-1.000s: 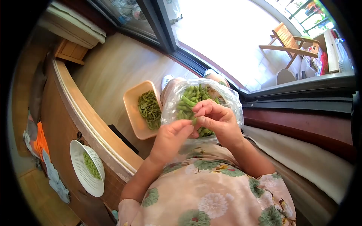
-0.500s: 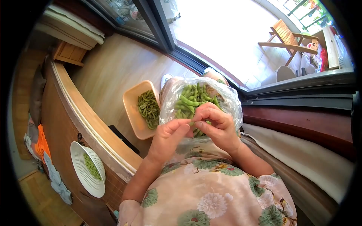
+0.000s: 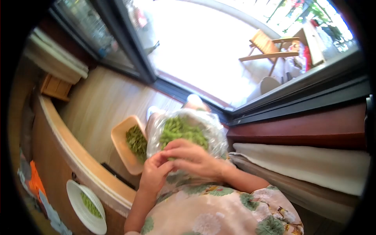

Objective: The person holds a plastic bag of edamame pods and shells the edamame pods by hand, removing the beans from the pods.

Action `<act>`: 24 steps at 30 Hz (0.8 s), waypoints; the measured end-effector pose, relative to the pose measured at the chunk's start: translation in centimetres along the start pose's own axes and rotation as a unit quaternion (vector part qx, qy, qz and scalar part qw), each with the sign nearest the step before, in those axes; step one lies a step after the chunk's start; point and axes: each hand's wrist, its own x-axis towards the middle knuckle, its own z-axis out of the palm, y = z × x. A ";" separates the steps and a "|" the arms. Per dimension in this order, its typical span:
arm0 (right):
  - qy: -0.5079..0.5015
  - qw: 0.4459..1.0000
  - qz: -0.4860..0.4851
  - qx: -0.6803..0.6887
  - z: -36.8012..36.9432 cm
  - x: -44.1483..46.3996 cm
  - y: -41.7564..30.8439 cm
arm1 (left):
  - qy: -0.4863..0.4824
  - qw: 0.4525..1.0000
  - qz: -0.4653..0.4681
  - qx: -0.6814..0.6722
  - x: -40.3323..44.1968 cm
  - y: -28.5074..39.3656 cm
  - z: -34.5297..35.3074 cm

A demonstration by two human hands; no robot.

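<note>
My left hand point(image 3: 154, 172) is closed in a pinch low over the near edge of a clear plastic bag point(image 3: 218, 135) on my lap. Over its fingertips bends my right hand point(image 3: 192, 158), thumb and fingers closed, so the two hands touch. A small green soybean pod is pinched between them, mostly hidden by the fingers and blurred. Inside the bag lies a heap of plump green soybean pods point(image 3: 178, 129). Left of the bag, a peach-coloured plastic basin point(image 3: 120, 135) holds darker, flattened pods point(image 3: 136, 141).
A white colander point(image 3: 74, 196) with shelled green beans point(image 3: 91, 205) sits on the wood-edged surface at left. Ahead is a dark sliding-door frame point(image 3: 147, 74), with a wooden chair point(image 3: 268, 45) beyond it. A cushioned ledge point(image 3: 297, 168) runs along my right.
The view has turned, so the bag, basin and colander appear lower and further left. My right hand has bent over my left fingertips; before, both pinched a pod with fingertips meeting.
</note>
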 end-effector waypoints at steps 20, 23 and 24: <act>0.022 1.000 0.006 -0.019 -0.8 -0.9 1.0 | -0.036 0.979 0.080 0.186 -1.3 0.7 0.7; 0.027 0.999 -0.014 -0.043 -0.7 -0.9 1.2 | -0.014 0.970 0.122 0.210 -1.2 0.7 0.9; 0.032 0.998 -0.018 -0.051 -0.7 -0.9 1.2 | -0.004 0.967 0.129 0.220 -1.2 0.5 1.1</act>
